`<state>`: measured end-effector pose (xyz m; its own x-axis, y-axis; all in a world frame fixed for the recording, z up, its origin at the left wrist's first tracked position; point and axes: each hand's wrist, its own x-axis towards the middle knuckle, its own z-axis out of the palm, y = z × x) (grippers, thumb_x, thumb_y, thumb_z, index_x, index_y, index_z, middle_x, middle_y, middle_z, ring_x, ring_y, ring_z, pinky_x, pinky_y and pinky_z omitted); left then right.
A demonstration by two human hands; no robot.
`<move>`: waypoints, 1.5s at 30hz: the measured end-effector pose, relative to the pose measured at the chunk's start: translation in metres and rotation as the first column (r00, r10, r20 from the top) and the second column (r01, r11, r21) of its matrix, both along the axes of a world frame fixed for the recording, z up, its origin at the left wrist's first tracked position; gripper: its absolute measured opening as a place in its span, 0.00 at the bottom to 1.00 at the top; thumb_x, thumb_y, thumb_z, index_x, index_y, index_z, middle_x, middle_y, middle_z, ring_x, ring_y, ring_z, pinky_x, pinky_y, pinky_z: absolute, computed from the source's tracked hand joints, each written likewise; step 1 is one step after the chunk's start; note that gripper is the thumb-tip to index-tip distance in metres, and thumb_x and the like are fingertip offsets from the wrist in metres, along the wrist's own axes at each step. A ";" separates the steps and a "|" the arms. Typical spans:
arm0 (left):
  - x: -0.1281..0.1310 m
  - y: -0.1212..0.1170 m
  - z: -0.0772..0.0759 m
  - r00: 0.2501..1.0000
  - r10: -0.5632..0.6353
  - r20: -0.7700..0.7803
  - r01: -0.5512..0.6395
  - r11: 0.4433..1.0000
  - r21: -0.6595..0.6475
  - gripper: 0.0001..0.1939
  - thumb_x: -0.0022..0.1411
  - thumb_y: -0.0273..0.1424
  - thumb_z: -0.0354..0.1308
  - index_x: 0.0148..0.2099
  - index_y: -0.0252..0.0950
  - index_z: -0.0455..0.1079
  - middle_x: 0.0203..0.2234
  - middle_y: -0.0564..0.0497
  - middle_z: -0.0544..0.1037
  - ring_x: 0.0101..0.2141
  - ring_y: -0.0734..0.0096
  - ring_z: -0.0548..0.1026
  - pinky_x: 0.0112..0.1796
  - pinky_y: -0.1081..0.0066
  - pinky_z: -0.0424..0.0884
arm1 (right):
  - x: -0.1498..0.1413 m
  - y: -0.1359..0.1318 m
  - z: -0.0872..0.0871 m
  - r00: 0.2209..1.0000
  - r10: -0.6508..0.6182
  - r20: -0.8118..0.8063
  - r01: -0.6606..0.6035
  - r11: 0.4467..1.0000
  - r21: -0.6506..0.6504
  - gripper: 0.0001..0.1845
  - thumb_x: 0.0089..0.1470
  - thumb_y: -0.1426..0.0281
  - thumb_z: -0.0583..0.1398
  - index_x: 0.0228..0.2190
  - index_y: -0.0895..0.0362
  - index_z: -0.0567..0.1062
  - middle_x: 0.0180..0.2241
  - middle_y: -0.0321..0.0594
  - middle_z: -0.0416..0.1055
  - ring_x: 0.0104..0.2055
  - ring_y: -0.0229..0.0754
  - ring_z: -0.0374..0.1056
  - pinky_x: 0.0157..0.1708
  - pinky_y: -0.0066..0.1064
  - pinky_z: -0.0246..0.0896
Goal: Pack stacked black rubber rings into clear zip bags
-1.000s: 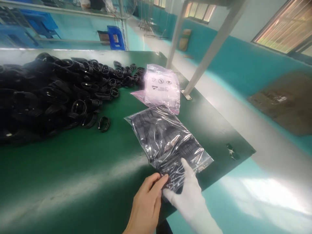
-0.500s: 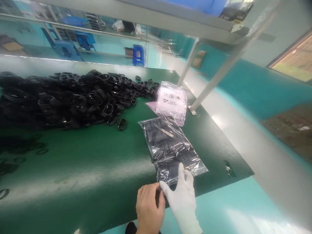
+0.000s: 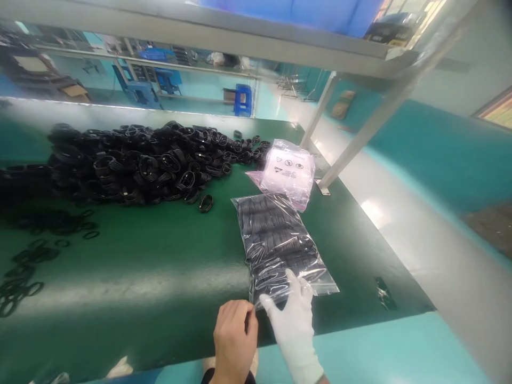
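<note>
green table (image 3: 140, 277); both hands pinch bag (image 3: 276, 240) edge.

Clear bag (image 3: 276, 242) w/ black coils, flat, near edge.

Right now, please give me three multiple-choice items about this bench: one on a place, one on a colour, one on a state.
1. Where does the pink bag lie?
A. beyond the clear bag
B. under the cable pile
C. on the floor

2. What colour is the glove on the right hand?
A. blue
B. white
C. black

3. How is the clear bag of black cables?
A. hanging in the air
B. lying flat on the table
C. standing upright

Answers: 1 A, it sits at the clear bag's far end; 2 B, the glove is white; 3 B, it lies flat, both hands at its near end, the left hand bare.
</note>
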<state>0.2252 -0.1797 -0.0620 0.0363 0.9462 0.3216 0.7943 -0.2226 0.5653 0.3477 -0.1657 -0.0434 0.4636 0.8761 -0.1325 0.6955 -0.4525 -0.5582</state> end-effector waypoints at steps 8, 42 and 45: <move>0.001 -0.001 -0.001 0.995 0.094 -0.022 -0.094 0.996 -0.002 0.05 0.56 0.27 0.51 0.28 0.38 0.64 0.23 0.55 0.70 0.27 0.73 0.68 0.35 0.71 0.62 | 0.017 -0.032 -0.015 0.829 0.492 0.268 -0.555 0.784 0.278 0.16 0.51 0.73 0.52 0.41 0.49 0.70 0.40 0.36 0.70 0.45 0.45 0.61 0.47 0.38 0.48; -0.004 0.037 0.027 0.946 0.232 -0.225 -0.321 0.583 -0.747 0.09 0.59 0.36 0.42 0.41 0.44 0.59 0.30 0.52 0.75 0.28 0.64 0.71 0.25 0.70 0.53 | -0.026 -0.011 -0.024 0.855 0.461 0.238 -0.514 0.813 0.274 0.15 0.48 0.74 0.57 0.40 0.50 0.71 0.38 0.33 0.73 0.42 0.42 0.63 0.49 0.35 0.43; -0.004 0.039 0.028 0.954 0.183 -0.235 -0.298 0.598 -0.744 0.08 0.59 0.36 0.42 0.39 0.44 0.59 0.27 0.53 0.75 0.27 0.65 0.71 0.25 0.71 0.53 | -0.025 -0.010 -0.023 0.852 0.450 0.268 -0.503 0.846 0.177 0.17 0.47 0.73 0.59 0.41 0.50 0.71 0.41 0.34 0.72 0.43 0.46 0.62 0.47 0.38 0.44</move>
